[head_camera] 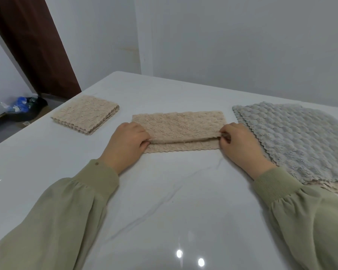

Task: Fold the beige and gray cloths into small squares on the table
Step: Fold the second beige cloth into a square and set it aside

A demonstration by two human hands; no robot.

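Fingers (144,142) of the left hand (125,142) curl tight and pinch the left end of a raised fold in the beige cloth (178,123). The right hand (240,146) pinches the right end of that same fold just as closely. I judge that I hold both ends at once so the fold runs straight and the edges can meet evenly. The cloth lies flat on the white table (164,201), centred between my hands, its scalloped near edge showing below the lifted fold, so I read this as one fold in progress and not yet a small square. Close beside my right wrist waits the unfolded stack (293,137): gray on top, with beige edges peeking out beneath at its near side. I cannot tell how many layers it has. Far left sits one folded beige square (86,114), set apart, I take it, as finished work. My count: two hands, one cloth in hand, one done, one stack waiting.
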